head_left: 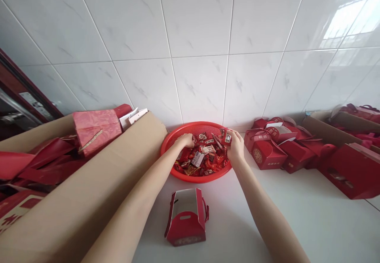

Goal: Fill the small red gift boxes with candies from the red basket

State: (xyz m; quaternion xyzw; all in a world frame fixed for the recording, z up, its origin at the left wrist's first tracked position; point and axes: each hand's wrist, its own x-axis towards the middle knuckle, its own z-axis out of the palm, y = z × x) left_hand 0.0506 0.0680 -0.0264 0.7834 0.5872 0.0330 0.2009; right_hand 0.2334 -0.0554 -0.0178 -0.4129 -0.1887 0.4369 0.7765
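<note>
A red plastic basket [196,179] full of wrapped candies [204,156] stands against the tiled wall. My left hand [186,141] reaches into its left side, fingers closed at the candies; what they grip is too small to make out. At the basket's right rim my right hand [235,144] pinches a red packet with a pale label [228,137]. In front of the basket, between my forearms, sits a small red box [186,227] with its top open and its pale inside showing.
On the left is a large cardboard box [118,164] holding red bags and boxes. Several small red boxes [268,154] stand together at the right by the wall. Behind them, an open carton [320,130] holds more red items, with a larger red box [353,172] in front.
</note>
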